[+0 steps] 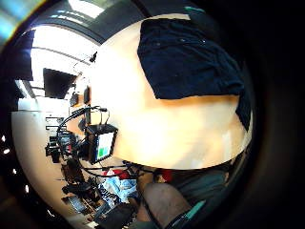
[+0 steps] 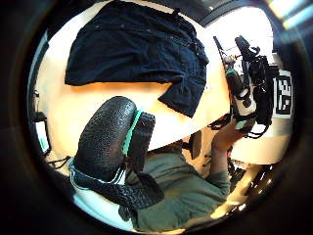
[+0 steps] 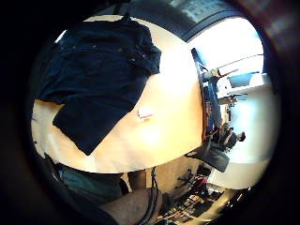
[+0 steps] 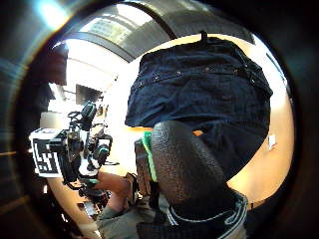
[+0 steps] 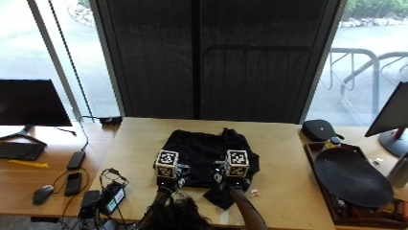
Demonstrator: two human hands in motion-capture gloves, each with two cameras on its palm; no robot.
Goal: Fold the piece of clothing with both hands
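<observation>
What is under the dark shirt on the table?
The dark shirt lies spread on the light wooden table, whose bare top shows all around it. Whether anything lies beneath the cloth cannot be seen. Both hands hover above it, not touching.

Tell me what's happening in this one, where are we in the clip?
A person sits at a wooden table with a dark shirt lying on it, partly bunched, one sleeve hanging toward the near edge. Both gloved hands hover above the shirt: the left hand and right hand. The palm views show the shirt lying apart from the hands, with nothing gripped. No neat fold is finished yet.
</observation>
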